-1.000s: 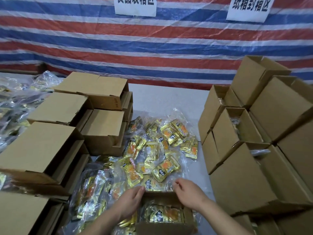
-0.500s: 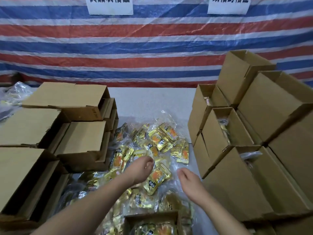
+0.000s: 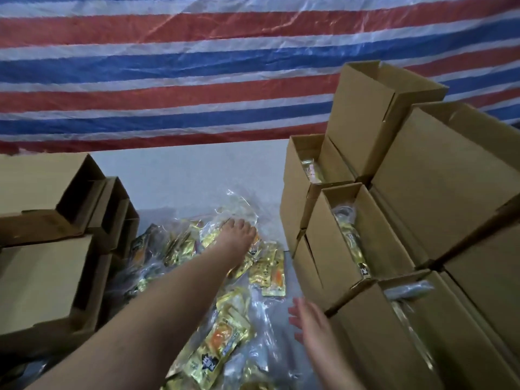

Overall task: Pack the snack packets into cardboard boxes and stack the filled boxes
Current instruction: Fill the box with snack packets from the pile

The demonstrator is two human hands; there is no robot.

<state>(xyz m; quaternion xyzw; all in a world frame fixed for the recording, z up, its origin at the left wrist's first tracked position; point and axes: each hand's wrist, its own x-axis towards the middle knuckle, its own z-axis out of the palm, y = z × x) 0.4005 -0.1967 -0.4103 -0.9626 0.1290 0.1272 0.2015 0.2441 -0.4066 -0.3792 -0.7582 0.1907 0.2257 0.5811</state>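
1. Position of work: the snack packets lie in a loose heap on the worktop, most inside clear plastic bags, between the empty boxes to the left and the filled boxes stacked to the right.
2. Left hand: extended to the far side of the heap and resting on a clear bag of packets. Its fingers curl downward onto the plastic; whether they have closed on a bag or only press on it cannot be told from this angle.
3. Right hand: hovers low, just beside the corner of the nearest filled box, fingers spread and holding nothing.
4. Step in hand, as judged: gathering another bag of packets from the far edge of the heap for packing.
5. Recommended practice: take the bag by its bunched plastic, not by one loose packet, since the film looks slippery and the contents will shift.
6. Recommended practice: bring the free right hand under the bag as it lifts, so that neighbouring bags are not dragged along.
7. Risk noted: the filled boxes stand open-topped, with packets showing at their mouths, close to the right hand. A careless sweep there could knock the stack or snag a flap.
8. The box to be filled is not in view, so its readiness cannot be confirmed.
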